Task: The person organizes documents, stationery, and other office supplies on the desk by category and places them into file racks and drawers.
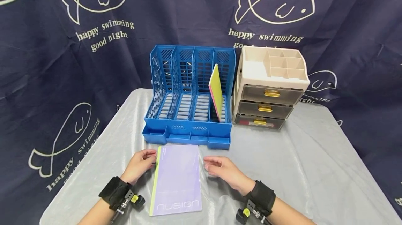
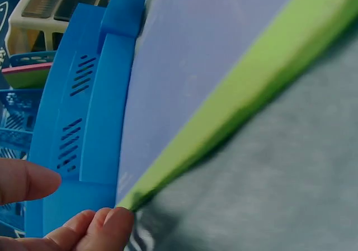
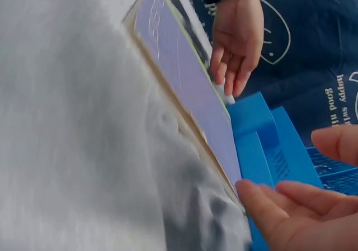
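Note:
A lavender notebook with a lime-green spine strip lies flat on the cloth, its lettering towards me. By the far end of the spine is my left hand. In the left wrist view its fingertips come right up to the notebook's corner, and I cannot tell whether they touch. My right hand is beside the opposite long edge, thumb and fingers apart with nothing between them. Its fingertips appear close to that edge in the right wrist view; contact is unclear.
Just behind the notebook stands a blue file rack. A yellow-green book with a pink edge leans in its rightmost slot. To the right is a cream organiser with three drawers and gold handles. A grey cloth covers the table; a navy fish-print curtain hangs behind.

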Action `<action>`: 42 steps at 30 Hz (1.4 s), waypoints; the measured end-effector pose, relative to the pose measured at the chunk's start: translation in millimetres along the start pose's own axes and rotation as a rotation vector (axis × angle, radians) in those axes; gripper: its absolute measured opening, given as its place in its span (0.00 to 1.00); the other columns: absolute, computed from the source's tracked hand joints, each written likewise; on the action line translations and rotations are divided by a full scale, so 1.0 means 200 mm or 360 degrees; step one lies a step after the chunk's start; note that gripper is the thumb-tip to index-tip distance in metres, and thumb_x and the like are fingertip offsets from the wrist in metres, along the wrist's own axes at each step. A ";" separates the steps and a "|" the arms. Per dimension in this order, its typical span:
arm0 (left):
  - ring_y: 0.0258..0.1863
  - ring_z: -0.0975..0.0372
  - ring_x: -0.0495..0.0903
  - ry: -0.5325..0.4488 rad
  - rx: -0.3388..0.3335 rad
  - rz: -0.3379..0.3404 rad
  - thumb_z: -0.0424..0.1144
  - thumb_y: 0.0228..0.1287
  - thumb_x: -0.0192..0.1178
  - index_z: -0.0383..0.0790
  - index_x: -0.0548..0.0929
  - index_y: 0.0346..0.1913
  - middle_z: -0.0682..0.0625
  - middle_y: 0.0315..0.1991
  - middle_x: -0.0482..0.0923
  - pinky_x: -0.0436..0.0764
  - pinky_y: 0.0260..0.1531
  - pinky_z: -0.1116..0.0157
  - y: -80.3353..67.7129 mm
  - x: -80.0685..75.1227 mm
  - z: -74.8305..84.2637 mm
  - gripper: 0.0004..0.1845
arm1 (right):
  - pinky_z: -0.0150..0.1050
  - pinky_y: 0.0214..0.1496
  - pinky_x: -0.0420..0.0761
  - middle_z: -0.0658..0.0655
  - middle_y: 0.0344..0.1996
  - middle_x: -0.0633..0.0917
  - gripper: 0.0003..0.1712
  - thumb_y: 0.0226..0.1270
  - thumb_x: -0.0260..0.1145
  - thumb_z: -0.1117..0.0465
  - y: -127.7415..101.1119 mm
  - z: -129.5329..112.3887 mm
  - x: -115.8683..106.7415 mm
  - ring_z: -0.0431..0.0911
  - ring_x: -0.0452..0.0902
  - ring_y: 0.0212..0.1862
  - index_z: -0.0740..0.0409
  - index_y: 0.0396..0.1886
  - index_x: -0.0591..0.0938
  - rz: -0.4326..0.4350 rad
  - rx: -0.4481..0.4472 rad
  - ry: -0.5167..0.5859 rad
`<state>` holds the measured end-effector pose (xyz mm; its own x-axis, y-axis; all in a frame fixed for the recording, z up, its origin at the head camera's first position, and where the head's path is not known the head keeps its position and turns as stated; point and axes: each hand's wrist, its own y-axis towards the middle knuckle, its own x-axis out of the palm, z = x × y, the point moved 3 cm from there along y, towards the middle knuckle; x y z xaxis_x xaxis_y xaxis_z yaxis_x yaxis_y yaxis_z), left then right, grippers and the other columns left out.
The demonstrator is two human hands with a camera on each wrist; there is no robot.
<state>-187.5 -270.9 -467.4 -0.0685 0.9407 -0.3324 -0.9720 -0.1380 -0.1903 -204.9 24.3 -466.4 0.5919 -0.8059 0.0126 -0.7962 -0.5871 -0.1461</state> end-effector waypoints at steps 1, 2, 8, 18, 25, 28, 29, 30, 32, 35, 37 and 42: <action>0.35 0.61 0.78 0.0003 -0.0015 0.0003 0.30 0.65 0.53 0.18 0.72 0.53 0.36 0.40 0.79 0.81 0.34 0.66 0.00 0.00 -0.01 0.18 | 0.45 0.55 0.77 0.77 0.59 0.70 0.30 0.66 0.57 0.65 0.01 0.00 0.01 0.61 0.71 0.59 0.82 0.62 0.63 0.0001 0.0031 0.0050; 0.35 0.62 0.78 0.0006 -0.0027 0.0005 0.31 0.66 0.53 0.19 0.72 0.52 0.37 0.40 0.79 0.81 0.34 0.66 0.00 0.01 -0.02 0.18 | 0.46 0.55 0.77 0.77 0.59 0.69 0.31 0.66 0.57 0.65 0.01 0.00 0.02 0.59 0.71 0.59 0.82 0.62 0.63 0.0002 0.0061 0.0092; 0.36 0.61 0.78 -0.0061 -0.0113 0.0029 0.32 0.67 0.51 0.18 0.71 0.54 0.35 0.43 0.79 0.81 0.37 0.64 -0.01 0.02 -0.03 0.19 | 0.45 0.49 0.80 0.75 0.62 0.67 0.31 0.66 0.56 0.65 0.03 0.02 0.05 0.49 0.72 0.56 0.81 0.63 0.61 0.0061 0.0230 0.0289; 0.34 0.65 0.79 -0.0317 -0.0197 -0.0021 0.30 0.67 0.50 0.16 0.67 0.57 0.38 0.45 0.78 0.81 0.36 0.70 0.00 0.03 -0.01 0.21 | 0.44 0.40 0.83 0.74 0.62 0.67 0.30 0.65 0.54 0.66 0.05 0.05 0.08 0.53 0.67 0.61 0.81 0.62 0.63 0.0139 0.0272 0.0407; 0.31 0.70 0.78 -0.0378 -0.0116 -0.0062 0.26 0.64 0.51 0.16 0.66 0.59 0.42 0.41 0.81 0.80 0.34 0.73 0.02 0.03 -0.02 0.22 | 0.44 0.40 0.83 0.74 0.62 0.68 0.29 0.66 0.53 0.66 0.05 0.06 0.08 0.53 0.70 0.60 0.80 0.62 0.64 0.0179 0.0274 0.0440; 0.29 0.69 0.78 -0.0405 -0.0116 -0.0123 0.28 0.65 0.53 0.16 0.68 0.57 0.51 0.35 0.81 0.80 0.31 0.72 0.01 0.04 -0.02 0.21 | 0.44 0.40 0.83 0.74 0.62 0.68 0.28 0.66 0.52 0.66 0.04 0.06 0.08 0.57 0.67 0.63 0.80 0.62 0.64 0.0179 0.0271 0.0450; 0.29 0.69 0.79 -0.0416 -0.0113 -0.0170 0.28 0.65 0.53 0.16 0.68 0.57 0.52 0.34 0.81 0.80 0.31 0.70 0.00 0.04 -0.02 0.21 | 0.44 0.41 0.83 0.74 0.62 0.68 0.28 0.66 0.52 0.66 0.04 0.06 0.08 0.59 0.66 0.64 0.80 0.62 0.64 0.0176 0.0270 0.0452; 0.29 0.68 0.80 -0.0419 -0.0109 -0.0231 0.29 0.65 0.53 0.16 0.67 0.57 0.51 0.34 0.82 0.81 0.31 0.69 0.00 0.05 -0.02 0.22 | 0.45 0.41 0.83 0.74 0.62 0.68 0.28 0.66 0.51 0.66 0.04 0.07 0.08 0.60 0.64 0.65 0.80 0.62 0.64 0.0175 0.0267 0.0455; 0.28 0.64 0.82 -0.0419 -0.0089 -0.0354 0.30 0.66 0.53 0.16 0.66 0.57 0.47 0.36 0.83 0.83 0.30 0.64 -0.03 0.06 -0.02 0.22 | 0.45 0.41 0.83 0.74 0.62 0.68 0.28 0.66 0.51 0.66 0.04 0.07 0.08 0.61 0.63 0.66 0.80 0.62 0.64 0.0171 0.0263 0.0460; 0.30 0.56 0.85 -0.0414 -0.0034 -0.0502 0.30 0.66 0.52 0.18 0.63 0.60 0.38 0.41 0.83 0.83 0.30 0.55 -0.06 0.08 0.00 0.24 | 0.45 0.41 0.83 0.73 0.62 0.68 0.28 0.66 0.52 0.66 0.05 0.08 0.08 0.60 0.63 0.65 0.80 0.62 0.64 0.0175 0.0260 0.0469; 0.32 0.53 0.85 -0.0421 0.0001 -0.0542 0.30 0.66 0.52 0.20 0.61 0.61 0.35 0.45 0.81 0.83 0.30 0.52 -0.08 0.08 0.02 0.24 | 0.45 0.41 0.83 0.73 0.62 0.68 0.28 0.65 0.52 0.65 0.05 0.09 0.08 0.59 0.64 0.65 0.79 0.62 0.65 0.0182 0.0261 0.0474; 0.34 0.53 0.85 -0.0491 0.0044 -0.0560 0.28 0.67 0.51 0.21 0.59 0.63 0.36 0.47 0.80 0.83 0.31 0.53 -0.12 0.08 0.07 0.25 | 0.45 0.42 0.83 0.72 0.62 0.69 0.29 0.64 0.53 0.66 0.04 0.09 0.08 0.55 0.68 0.62 0.79 0.62 0.64 0.0161 0.0256 0.0510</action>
<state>-168.4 -248.2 -454.2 0.2070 0.9776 0.0387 -0.9534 0.2104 -0.2163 -199.5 7.7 -485.1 0.4219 -0.8572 0.2952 -0.8038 -0.5043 -0.3156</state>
